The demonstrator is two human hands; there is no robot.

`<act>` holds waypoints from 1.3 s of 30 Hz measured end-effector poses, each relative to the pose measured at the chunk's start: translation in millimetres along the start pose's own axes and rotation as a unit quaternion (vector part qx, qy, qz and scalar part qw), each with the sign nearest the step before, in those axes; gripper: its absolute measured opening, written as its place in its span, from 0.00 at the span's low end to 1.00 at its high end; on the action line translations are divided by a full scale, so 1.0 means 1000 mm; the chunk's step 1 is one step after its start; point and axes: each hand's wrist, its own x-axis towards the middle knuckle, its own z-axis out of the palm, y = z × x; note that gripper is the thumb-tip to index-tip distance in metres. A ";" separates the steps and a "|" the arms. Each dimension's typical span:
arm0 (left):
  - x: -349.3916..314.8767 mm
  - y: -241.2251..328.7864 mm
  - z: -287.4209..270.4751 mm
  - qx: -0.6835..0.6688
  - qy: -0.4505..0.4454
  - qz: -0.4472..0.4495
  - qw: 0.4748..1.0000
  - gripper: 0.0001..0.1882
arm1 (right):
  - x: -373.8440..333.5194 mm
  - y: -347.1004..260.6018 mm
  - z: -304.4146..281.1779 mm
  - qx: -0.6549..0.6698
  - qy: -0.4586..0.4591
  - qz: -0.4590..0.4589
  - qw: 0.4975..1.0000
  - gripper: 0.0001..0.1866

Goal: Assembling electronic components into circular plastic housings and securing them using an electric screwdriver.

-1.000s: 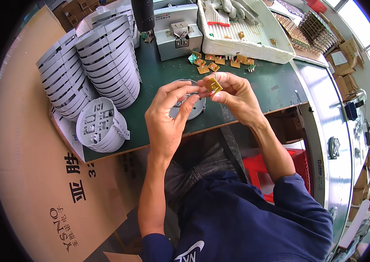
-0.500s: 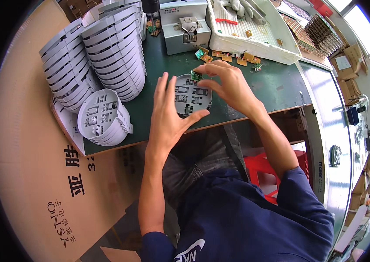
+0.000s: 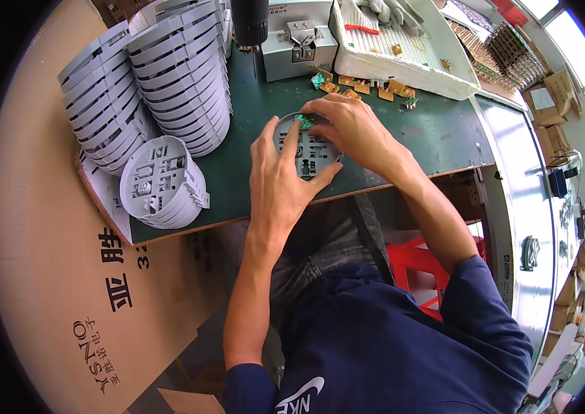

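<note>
A round grey plastic housing [image 3: 314, 153] with moulded slots and ribs lies face up on the green tabletop, near its front edge. My left hand [image 3: 275, 169] is closed around its left side, thumb on the lower right rim. The left index finger reaches across to a small green circuit board [image 3: 304, 122] at the housing's far edge. Over the far right rim arches my right hand [image 3: 365, 134], its fingers pinching at that board. The right fingertips are partly hidden, and I cannot tell whether the board sits flat in the housing.
Tall stacks of grey housings [image 3: 179, 76] and a shorter stack [image 3: 161, 181] stand at the left. A black electric screwdriver [image 3: 250, 24] hangs before a grey metal box [image 3: 299, 52]. Small circuit boards [image 3: 361, 86] lie beside a white foam tray [image 3: 410, 69]. A red stool [image 3: 413, 265] stands below.
The circuit board has gone from upright in my right fingers to lower against the housing. My left hand has closed in on the housing, index finger on the board. The screwdriver appears lower.
</note>
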 end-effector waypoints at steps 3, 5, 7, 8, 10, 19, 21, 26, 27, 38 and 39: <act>-0.002 -0.001 0.002 0.012 0.000 0.000 1.000 0.42 | -0.006 0.001 -0.002 0.033 0.018 -0.001 0.999 0.19; -0.002 -0.002 0.003 0.021 0.000 0.001 1.000 0.42 | -0.012 0.000 -0.004 0.066 0.003 0.023 0.998 0.20; -0.001 -0.002 0.003 0.023 0.001 0.000 1.000 0.41 | -0.016 0.006 -0.002 0.041 -0.002 -0.005 0.999 0.21; -0.001 -0.002 0.003 0.023 0.000 0.001 1.000 0.41 | -0.016 0.007 -0.002 0.016 -0.007 -0.034 0.999 0.21; -0.001 -0.004 0.003 0.022 0.009 0.015 1.000 0.42 | -0.012 0.012 -0.005 0.026 0.033 -0.043 0.998 0.21; -0.003 -0.009 0.003 0.026 -0.003 0.006 1.000 0.45 | 0.150 -0.052 -0.090 0.404 0.074 -0.086 0.908 0.35; 0.000 -0.004 0.005 0.018 -0.007 0.009 1.000 0.45 | 0.160 -0.046 -0.098 0.420 0.064 -0.092 0.901 0.37; -0.001 -0.004 0.002 0.004 -0.020 -0.026 0.999 0.46 | 0.162 -0.039 -0.076 0.601 0.138 -0.083 0.783 0.35; -0.001 -0.005 0.001 0.005 -0.020 -0.028 0.999 0.46 | 0.159 -0.033 -0.079 0.563 0.178 -0.052 0.805 0.30; 0.000 0.000 0.000 -0.007 -0.027 -0.035 0.999 0.45 | 0.180 -0.002 -0.068 0.382 0.302 -0.026 0.873 0.12; 0.001 0.000 0.001 -0.003 -0.025 -0.032 0.999 0.45 | 0.178 0.000 -0.070 0.390 0.295 -0.009 0.872 0.12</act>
